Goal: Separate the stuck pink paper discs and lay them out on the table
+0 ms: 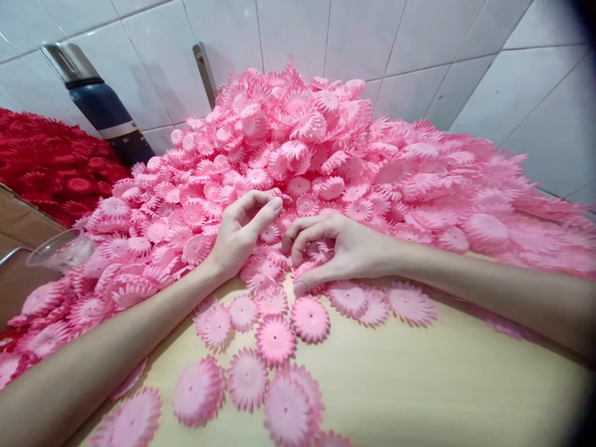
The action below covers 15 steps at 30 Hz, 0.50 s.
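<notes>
A large heap of pink scalloped fabric flower discs [298,155] fills the back of the table. My left hand [244,230] is at the heap's front edge, thumb and forefinger pressed together; whatever they pinch, if anything, I cannot make out. Just to its right, my right hand [342,248] curves over several discs, thumb and fingers apart. A pink disc shows between them, but I see no grip on it. Below the right thumb lies a single disc [310,319] with a small dark centre hole, beside a deeper pink disc [275,339].
More loose discs [286,406] lie on the pale tabletop [419,385]. On the left are a red heap [60,164], a dark blue bottle [105,108], a clear plastic cup [58,251] and a cardboard box [23,230]. Behind the heap, a metal strip [205,74] leans on the tiled wall [298,37].
</notes>
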### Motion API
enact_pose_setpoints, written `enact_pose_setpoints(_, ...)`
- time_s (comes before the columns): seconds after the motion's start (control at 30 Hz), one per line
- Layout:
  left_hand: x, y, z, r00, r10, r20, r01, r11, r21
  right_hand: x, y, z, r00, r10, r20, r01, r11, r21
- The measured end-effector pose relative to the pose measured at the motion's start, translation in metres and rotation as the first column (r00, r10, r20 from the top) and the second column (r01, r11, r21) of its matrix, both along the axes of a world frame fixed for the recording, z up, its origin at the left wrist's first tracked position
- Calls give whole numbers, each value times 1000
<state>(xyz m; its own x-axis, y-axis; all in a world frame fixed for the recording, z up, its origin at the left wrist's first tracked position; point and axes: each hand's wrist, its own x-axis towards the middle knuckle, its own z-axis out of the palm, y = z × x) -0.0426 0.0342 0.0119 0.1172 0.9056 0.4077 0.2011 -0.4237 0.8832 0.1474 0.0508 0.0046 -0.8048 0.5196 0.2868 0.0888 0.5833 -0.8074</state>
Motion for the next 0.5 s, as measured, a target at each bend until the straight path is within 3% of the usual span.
enact_pose_setpoints(0.23,0,0,0,1000,9,-7,-9,1000,6,2,0,1,998,44,33,-46,998,45)
enact_pose_setpoints(0.5,0,0,1,1000,10,-30,-10,1000,18,0,1,0,999,-27,-18,27,1000,-6)
